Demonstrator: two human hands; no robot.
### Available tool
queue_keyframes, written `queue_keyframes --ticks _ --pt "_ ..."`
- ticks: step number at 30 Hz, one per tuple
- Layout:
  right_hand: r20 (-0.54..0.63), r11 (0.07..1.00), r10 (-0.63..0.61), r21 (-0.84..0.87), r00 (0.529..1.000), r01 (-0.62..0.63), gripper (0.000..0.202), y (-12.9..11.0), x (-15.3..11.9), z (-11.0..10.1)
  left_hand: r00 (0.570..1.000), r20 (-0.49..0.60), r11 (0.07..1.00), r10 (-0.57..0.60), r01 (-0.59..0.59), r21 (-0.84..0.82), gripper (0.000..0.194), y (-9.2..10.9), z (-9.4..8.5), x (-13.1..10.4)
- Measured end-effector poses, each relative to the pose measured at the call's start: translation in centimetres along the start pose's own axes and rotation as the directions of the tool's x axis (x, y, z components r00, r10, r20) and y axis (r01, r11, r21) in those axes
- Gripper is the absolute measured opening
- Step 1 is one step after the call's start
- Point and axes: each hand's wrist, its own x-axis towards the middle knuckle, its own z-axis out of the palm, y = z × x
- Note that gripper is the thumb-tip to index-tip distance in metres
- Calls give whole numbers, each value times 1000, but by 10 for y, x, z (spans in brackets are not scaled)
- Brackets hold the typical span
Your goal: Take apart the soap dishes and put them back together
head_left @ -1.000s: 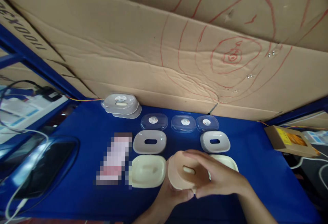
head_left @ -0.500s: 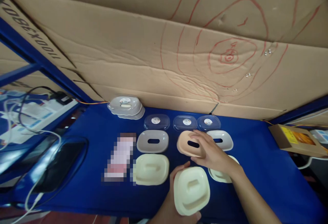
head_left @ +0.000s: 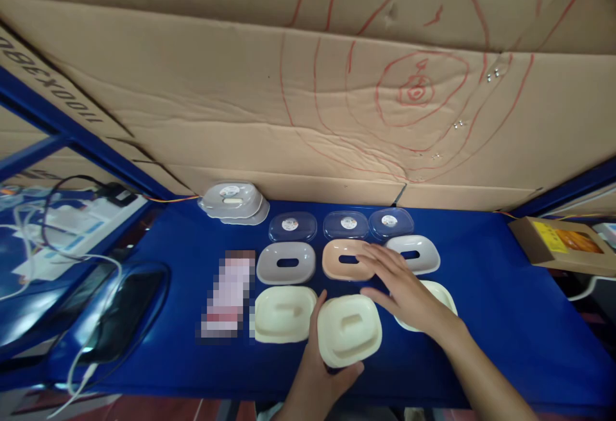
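My left hand [head_left: 323, 360] holds a cream tray [head_left: 350, 329] from its left side and below, above the blue table's front part. My right hand [head_left: 402, 286] is open, its fingertips at the right edge of the peach tray [head_left: 337, 267], which has a slot in its middle. Left of the peach tray lies a grey slotted tray [head_left: 287, 263], and right of it a white slotted one [head_left: 428, 255]. One cream tray [head_left: 283, 315] rests on the left; another [head_left: 440, 296] is partly hidden by my right hand and wrist.
Three clear lids [head_left: 292, 226] line the back, beside stacked grey containers [head_left: 233, 203]. A pixelated pink item [head_left: 228, 292], a dark phone [head_left: 122, 318] and white cables [head_left: 72, 369] lie left. A cardboard box [head_left: 563, 244] stands right; a cardboard wall [head_left: 231, 100] is behind.
The peach tray now lies flat in the row, and my right fingers have opened and shifted off it. The cream tray in my left hand has moved slightly back and left.
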Motion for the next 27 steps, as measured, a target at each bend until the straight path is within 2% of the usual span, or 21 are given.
queue_keyframes --ticks 2,5,7,9,11,13,15,16,17,18,19,20,21,22,23,25,27 --pt "1 1000 25 9 1000 -25 60 -10 -28 1 999 25 998 -40 41 -47 105 4 3 3" --pt "73 1000 -5 0 997 5 69 -24 -63 16 979 154 991 -130 132 0 70 8 4 9" --pt "91 999 -26 -19 996 28 66 -29 -75 31 950 217 968 -224 191 162 56 11 0 11" --pt "59 999 -17 -42 998 19 58 -28 -81 45 916 229 903 -328 233 361 55 16 -6 10" --pt "15 998 3 -60 1000 -2 54 -24 -81 55 909 209 828 -360 208 521 55 24 -13 6" --pt "-9 998 1 -66 1000 -1 54 -22 -79 61 947 183 773 -264 95 627 53 31 -19 -1" --pt "-6 998 -24 -59 1000 24 56 -22 -76 61 982 182 704 -55 -91 704 46 37 -22 -8" --pt "-3 998 -35 -53 999 34 57 -23 -76 60 973 220 649 67 -210 731 39 38 -23 -11" --pt "-6 998 -36 -49 999 36 58 -23 -77 59 941 281 571 186 -337 749 29 39 -23 -13" --pt "-24 998 -26 -50 999 24 58 -22 -78 56 886 356 468 297 -460 755 19 39 -24 -14" --pt "-61 998 -1 -56 998 -2 57 -20 -81 54 819 428 350 383 -557 753 16 39 -25 -14" --pt "-114 997 35 -66 993 -43 55 -17 -86 52 754 480 232 448 -617 752 23 39 -28 -13" --pt "-176 993 79 -77 981 -93 53 -12 -91 49 706 501 126 500 -632 765 33 39 -31 -11" --pt "-238 985 126 -87 963 -151 51 -7 -97 48 682 494 41 539 -608 793 41 38 -36 -8" --pt "-293 973 174 -95 940 -210 49 -2 -103 47 676 471 -18 567 -561 828 47 37 -41 -4" --pt "-358 948 247 -105 900 -302 47 8 -113 48 701 398 -75 591 -443 893 56 35 -53 3" --pt "-370 928 299 -101 880 -358 50 13 -118 52 735 328 -89 594 -345 934 59 31 -62 11"
